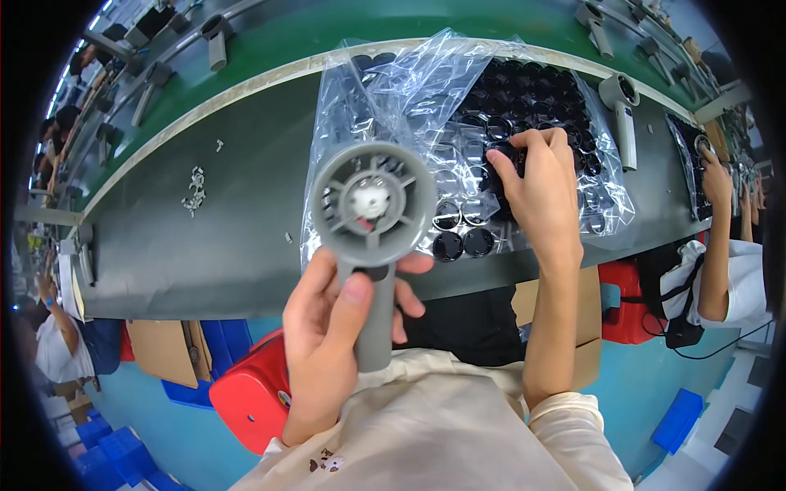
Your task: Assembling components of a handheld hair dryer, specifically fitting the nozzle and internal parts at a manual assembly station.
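A long grey desk (205, 213) runs across a factory line, edged by a pale strip and a green conveyor belt (327, 33) beyond it, where grey fan bodies lie spaced along. Other workers sit to either side; one co-worker's arm (716, 229) reaches onto the desk at the far right.

The left hand (327, 327) holds a grey handheld fan body (372, 204) upright by its handle, grip closed around the stem with the thumb laid across the front. The round head faces the camera, its spokes and white hub in plain sight, raised above the near edge of the desk.

The right hand (536, 188) reaches forward into a clear plastic bag (393, 82) that lies open on the desk, fingertips pinched narrowly on one of the black round caps (524, 98) packed in rows inside. A few loose caps sit at the bag's near edge.

Another grey fan body (624, 114) lies just right of the bag. A small heap of pale bits (195, 192) rests well to the left. Below the desk stand a red stool (250, 393) and blue crates (106, 450).
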The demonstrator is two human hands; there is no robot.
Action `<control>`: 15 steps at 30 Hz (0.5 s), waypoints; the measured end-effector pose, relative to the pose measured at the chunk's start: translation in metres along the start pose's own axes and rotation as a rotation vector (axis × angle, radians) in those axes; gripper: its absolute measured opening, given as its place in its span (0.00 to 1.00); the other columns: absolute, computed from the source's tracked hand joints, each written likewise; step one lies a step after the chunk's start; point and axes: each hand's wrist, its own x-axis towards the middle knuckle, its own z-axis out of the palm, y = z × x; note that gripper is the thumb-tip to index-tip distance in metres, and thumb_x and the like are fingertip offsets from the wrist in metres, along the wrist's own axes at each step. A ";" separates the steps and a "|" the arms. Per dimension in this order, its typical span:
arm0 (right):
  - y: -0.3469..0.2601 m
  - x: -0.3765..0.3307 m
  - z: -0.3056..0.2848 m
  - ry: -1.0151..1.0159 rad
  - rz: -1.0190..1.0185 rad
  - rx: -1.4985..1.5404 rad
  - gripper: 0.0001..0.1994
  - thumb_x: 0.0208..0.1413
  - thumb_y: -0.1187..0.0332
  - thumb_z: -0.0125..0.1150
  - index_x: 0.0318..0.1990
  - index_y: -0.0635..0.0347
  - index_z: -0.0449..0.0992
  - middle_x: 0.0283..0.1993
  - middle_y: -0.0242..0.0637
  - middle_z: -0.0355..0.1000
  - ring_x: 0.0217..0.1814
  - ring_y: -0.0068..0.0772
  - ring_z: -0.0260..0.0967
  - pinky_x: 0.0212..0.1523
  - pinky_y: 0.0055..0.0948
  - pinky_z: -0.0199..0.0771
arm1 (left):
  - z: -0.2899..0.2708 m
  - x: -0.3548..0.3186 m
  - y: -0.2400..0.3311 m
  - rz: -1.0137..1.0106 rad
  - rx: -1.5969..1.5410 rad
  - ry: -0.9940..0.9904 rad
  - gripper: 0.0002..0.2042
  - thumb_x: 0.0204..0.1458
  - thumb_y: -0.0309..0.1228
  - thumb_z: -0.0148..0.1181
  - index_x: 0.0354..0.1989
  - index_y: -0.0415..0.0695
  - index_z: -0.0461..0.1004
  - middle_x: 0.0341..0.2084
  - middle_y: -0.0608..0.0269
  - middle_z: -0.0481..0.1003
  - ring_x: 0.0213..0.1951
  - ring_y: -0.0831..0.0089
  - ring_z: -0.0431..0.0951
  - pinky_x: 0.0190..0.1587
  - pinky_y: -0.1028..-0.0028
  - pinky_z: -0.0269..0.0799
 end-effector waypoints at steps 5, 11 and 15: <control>0.006 0.006 0.000 0.018 0.022 0.025 0.15 0.46 0.66 0.67 0.34 0.68 0.71 0.35 0.47 0.67 0.39 0.46 0.65 0.41 0.36 0.66 | -0.014 -0.026 0.015 0.234 0.174 0.123 0.22 0.58 0.36 0.49 0.53 0.30 0.61 0.40 0.34 0.72 0.29 0.67 0.76 0.25 0.77 0.70; 0.008 0.013 -0.010 -0.085 0.100 0.254 0.13 0.47 0.68 0.66 0.31 0.67 0.70 0.31 0.40 0.69 0.35 0.35 0.67 0.39 0.30 0.67 | -0.017 -0.015 0.013 0.202 0.029 0.077 0.22 0.63 0.40 0.39 0.52 0.31 0.60 0.40 0.38 0.72 0.32 0.67 0.76 0.26 0.76 0.71; 0.002 0.006 -0.033 0.040 0.103 0.696 0.09 0.47 0.74 0.65 0.28 0.64 0.68 0.38 0.36 0.73 0.34 0.22 0.67 0.35 0.24 0.67 | -0.008 0.007 0.004 0.008 -0.090 -0.049 0.21 0.62 0.40 0.42 0.51 0.32 0.63 0.44 0.41 0.72 0.41 0.64 0.77 0.39 0.71 0.74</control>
